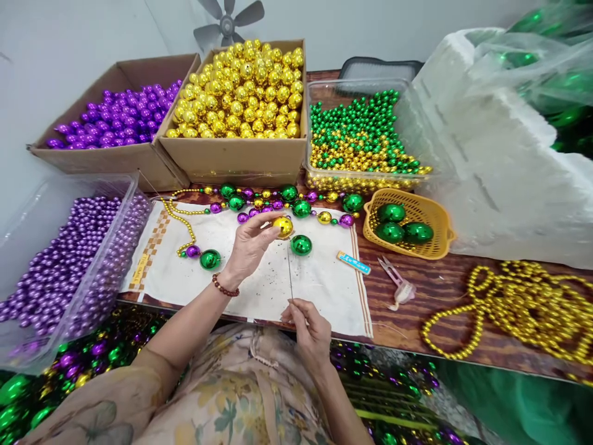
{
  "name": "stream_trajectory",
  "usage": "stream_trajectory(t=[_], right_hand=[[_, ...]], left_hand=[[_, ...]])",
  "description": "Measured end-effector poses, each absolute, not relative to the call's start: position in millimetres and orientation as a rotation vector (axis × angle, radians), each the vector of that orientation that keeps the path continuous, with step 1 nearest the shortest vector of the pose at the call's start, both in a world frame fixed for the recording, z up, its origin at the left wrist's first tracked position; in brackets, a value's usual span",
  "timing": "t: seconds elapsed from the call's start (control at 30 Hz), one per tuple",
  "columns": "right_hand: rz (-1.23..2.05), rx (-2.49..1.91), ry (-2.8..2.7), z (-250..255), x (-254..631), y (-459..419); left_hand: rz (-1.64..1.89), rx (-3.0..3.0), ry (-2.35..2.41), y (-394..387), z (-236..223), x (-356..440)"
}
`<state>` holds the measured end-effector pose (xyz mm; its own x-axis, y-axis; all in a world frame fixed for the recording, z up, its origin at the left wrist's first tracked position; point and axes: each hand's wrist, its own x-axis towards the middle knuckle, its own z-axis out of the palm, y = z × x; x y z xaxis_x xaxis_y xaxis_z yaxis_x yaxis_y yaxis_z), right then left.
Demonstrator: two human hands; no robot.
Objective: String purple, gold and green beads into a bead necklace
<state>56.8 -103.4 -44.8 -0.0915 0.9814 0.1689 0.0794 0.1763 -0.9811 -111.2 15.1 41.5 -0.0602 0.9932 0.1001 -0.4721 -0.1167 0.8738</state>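
Note:
My left hand (250, 247) pinches a gold ball (283, 226) above a white cloth (259, 278). My right hand (309, 327) is closed on the lower end of a long thin needle (290, 272) that points up toward the gold ball. A green ball (301, 245) sits just right of the gold one. A strand of green, purple and gold beads (278, 201) lies along the cloth's far edge and loops down on the left to another green ball (210, 259).
Cardboard boxes of purple balls (115, 117) and gold balls (241, 89) stand at the back. A clear tub of green and gold beads (356, 136) and a yellow basket (410, 222) are on the right. Scissors (396, 281), gold bead chains (519, 309) and a tub of purple beads (60, 266) are nearby.

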Motion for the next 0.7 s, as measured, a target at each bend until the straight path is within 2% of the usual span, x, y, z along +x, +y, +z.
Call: stream_trajectory(t=[0.7], right_hand=[[1.069, -1.121, -1.449, -45.2, 49.0, -99.5]], left_hand=[[1.419, 0.777, 0.78, 9.2, 46.9, -109.4]])
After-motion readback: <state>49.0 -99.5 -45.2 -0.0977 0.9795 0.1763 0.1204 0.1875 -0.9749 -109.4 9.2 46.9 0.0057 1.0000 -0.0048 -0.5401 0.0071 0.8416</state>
